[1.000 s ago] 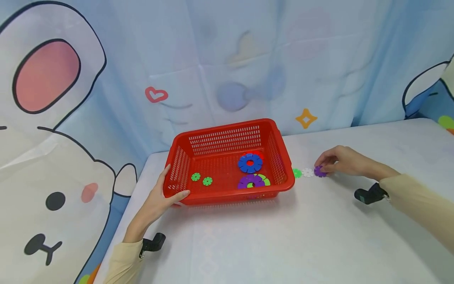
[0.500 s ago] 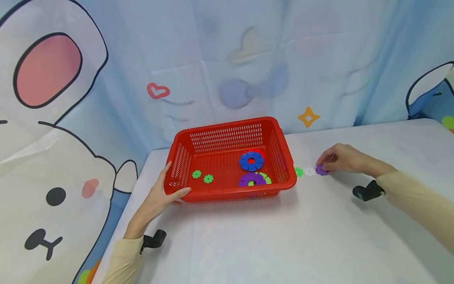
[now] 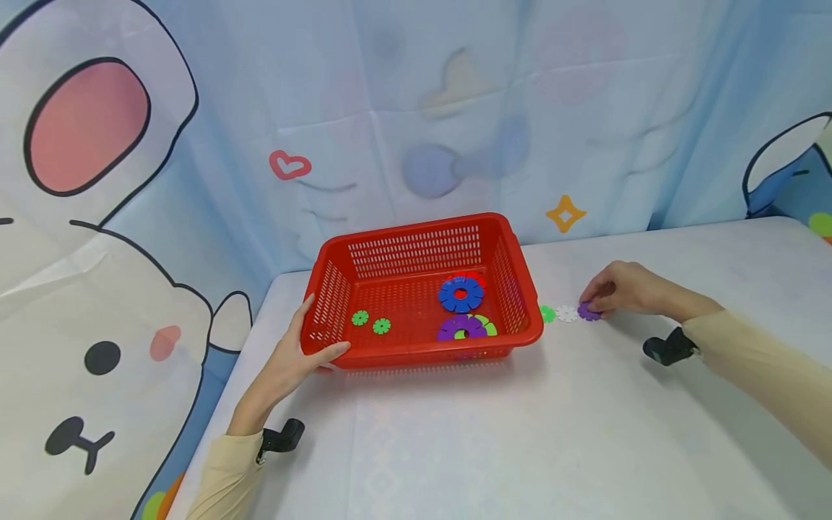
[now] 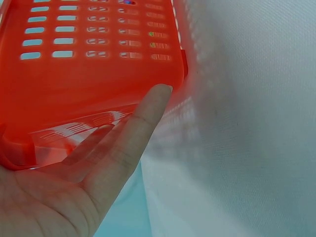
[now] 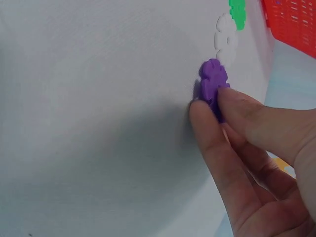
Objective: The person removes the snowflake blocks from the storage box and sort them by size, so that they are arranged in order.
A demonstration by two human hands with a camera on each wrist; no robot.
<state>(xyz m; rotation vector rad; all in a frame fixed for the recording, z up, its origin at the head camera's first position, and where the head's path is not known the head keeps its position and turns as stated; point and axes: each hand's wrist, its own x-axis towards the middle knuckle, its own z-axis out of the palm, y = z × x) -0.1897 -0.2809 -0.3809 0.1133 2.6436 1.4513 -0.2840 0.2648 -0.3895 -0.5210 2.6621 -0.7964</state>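
The right hand, by far the nearer, pinches the purple disc between thumb and fingers at its 8 o'clock, white disc and green disc lined up beyond toward 9 o'clock, while the left hand grips the red basket at its 7 o'clock corner.

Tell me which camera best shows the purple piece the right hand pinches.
The right wrist view: the purple piece appears largest there, pinched by the right hand. The head view shows it small, partly covered; the left wrist view misses it.

Basket on table, row of discs to its right.
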